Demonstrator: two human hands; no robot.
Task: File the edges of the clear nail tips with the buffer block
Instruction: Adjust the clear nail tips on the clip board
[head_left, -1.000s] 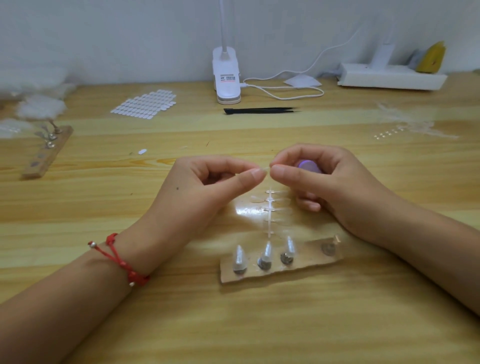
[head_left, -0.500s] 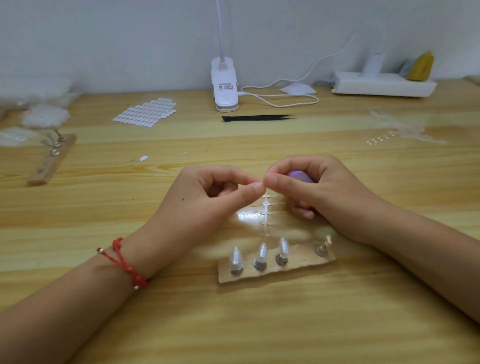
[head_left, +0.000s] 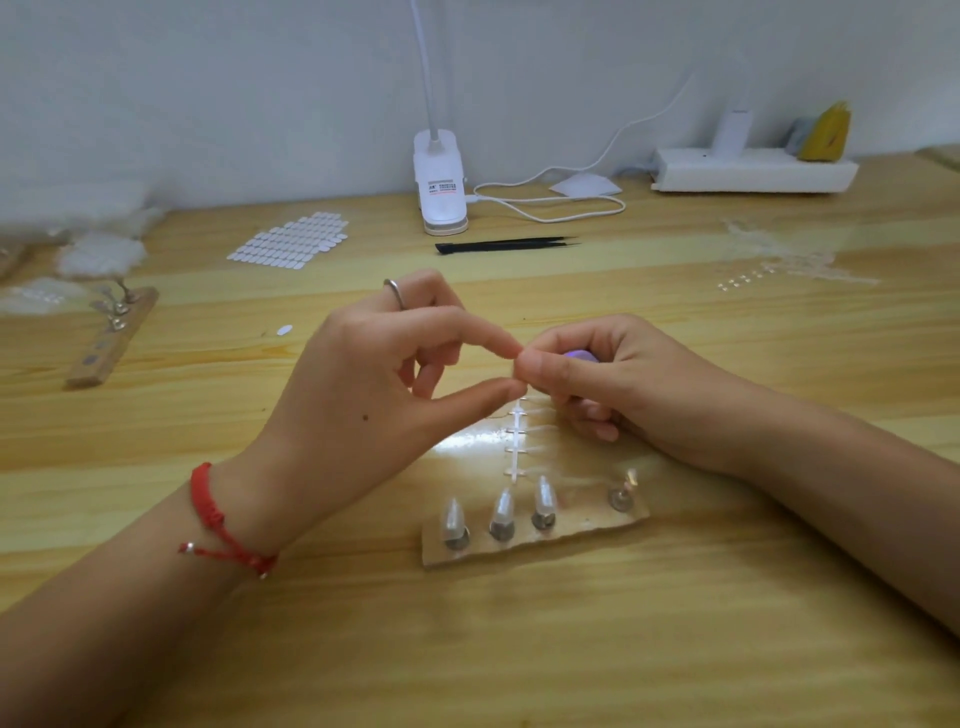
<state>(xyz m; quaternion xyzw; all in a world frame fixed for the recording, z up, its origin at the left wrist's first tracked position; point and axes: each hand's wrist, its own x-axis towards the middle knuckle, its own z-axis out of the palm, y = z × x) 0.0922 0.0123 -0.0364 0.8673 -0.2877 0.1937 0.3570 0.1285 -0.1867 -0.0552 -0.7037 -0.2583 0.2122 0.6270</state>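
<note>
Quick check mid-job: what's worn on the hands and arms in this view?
The left hand has a thin silver ring on one finger and a red braided cord bracelet with small silver beads at the wrist. The right hand and forearm wear nothing. No sleeves show.

My bracelet (head_left: 223, 525) is red at 8 o'clock, buffer block (head_left: 579, 356) lilac (barely peeking out), tweezers (head_left: 506, 245) black at 12.

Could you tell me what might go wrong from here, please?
The fingertips of the left hand and right hand meet above the clear nail tip strip; anything pinched there is too small to see and could slip away.
The right hand also grips the purple buffer block, possibly weakening its pinch.
Its wrist is near the wooden holder and might knock the mounted nail tips.
</note>
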